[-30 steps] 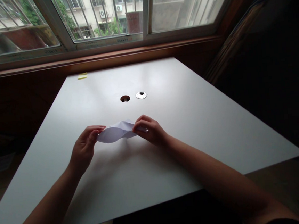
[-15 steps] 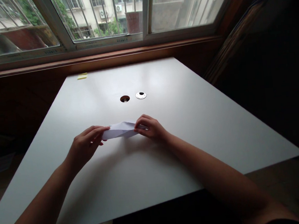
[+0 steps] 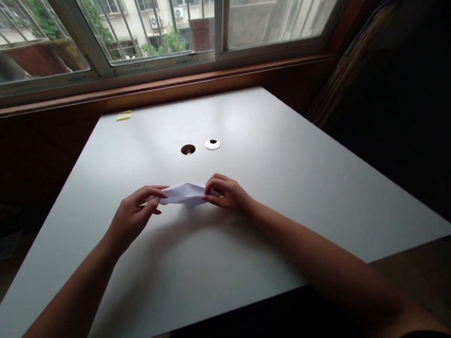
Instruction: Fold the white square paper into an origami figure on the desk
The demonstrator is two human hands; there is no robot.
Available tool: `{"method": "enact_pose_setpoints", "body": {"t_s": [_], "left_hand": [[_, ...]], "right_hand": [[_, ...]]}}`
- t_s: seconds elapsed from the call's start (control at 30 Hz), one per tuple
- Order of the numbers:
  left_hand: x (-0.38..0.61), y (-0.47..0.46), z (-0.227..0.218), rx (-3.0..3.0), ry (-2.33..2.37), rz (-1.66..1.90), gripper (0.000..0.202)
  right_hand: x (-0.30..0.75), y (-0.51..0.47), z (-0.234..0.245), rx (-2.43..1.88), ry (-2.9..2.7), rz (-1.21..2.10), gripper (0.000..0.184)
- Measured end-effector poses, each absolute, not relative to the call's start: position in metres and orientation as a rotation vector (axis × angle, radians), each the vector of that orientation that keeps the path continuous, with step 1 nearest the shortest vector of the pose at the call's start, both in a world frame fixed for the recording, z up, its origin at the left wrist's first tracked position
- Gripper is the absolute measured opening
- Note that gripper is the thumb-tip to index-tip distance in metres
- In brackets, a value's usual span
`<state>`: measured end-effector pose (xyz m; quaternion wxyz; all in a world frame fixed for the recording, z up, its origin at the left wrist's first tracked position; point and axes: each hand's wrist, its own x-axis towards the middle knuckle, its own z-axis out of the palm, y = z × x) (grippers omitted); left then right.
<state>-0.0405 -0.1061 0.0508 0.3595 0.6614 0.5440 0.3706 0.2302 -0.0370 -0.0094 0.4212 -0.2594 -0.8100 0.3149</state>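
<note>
A folded white paper [image 3: 184, 193] with a raised ridge along its middle is held between my two hands, just over the white table [image 3: 233, 257]. My left hand [image 3: 140, 208] pinches its left end between thumb and fingers. At the other end, my right hand [image 3: 227, 192] grips the paper with thumb and forefinger, the remaining fingers curled. Both ends of the paper are partly hidden by fingers.
Beyond the hands, the tabletop has a round hole [image 3: 188, 149] and beside it a silvery ring-shaped cover [image 3: 212, 144]. Yellow strips [image 3: 123, 116] lie at the far left corner. A window [image 3: 157, 22] with bars outside stands behind the table.
My left hand has shifted slightly right along the paper, its thumb now on the near face. My right hand has barely moved and keeps its hold.
</note>
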Motion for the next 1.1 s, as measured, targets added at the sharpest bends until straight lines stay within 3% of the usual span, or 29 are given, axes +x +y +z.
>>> {"method": "enact_pose_setpoints", "body": {"t_s": [0.37, 0.57, 0.8, 1.0, 1.1], "left_hand": [[-0.015, -0.104, 0.041, 1.696, 1.851, 1.224, 0.027], [-0.011, -0.097, 0.032, 1.314, 1.598, 1.362, 0.053], [-0.006, -0.095, 0.015, 1.099, 1.232, 1.248, 0.041], [-0.003, -0.096, 0.008, 1.164, 1.199, 1.231, 0.047], [-0.003, -0.096, 0.004, 1.224, 1.225, 1.253, 0.048]], "right_hand": [[0.229, -0.038, -0.011, -0.563, -2.074, 0.741, 0.011], [0.228, -0.038, -0.014, -0.560, -2.087, 0.784, 0.010], [0.231, -0.044, -0.005, -0.597, -2.214, 0.822, 0.019], [0.231, -0.045, -0.002, -0.700, -2.158, 0.670, 0.030], [0.228, -0.043, -0.003, -0.706, -2.076, 0.618, 0.027]]}}
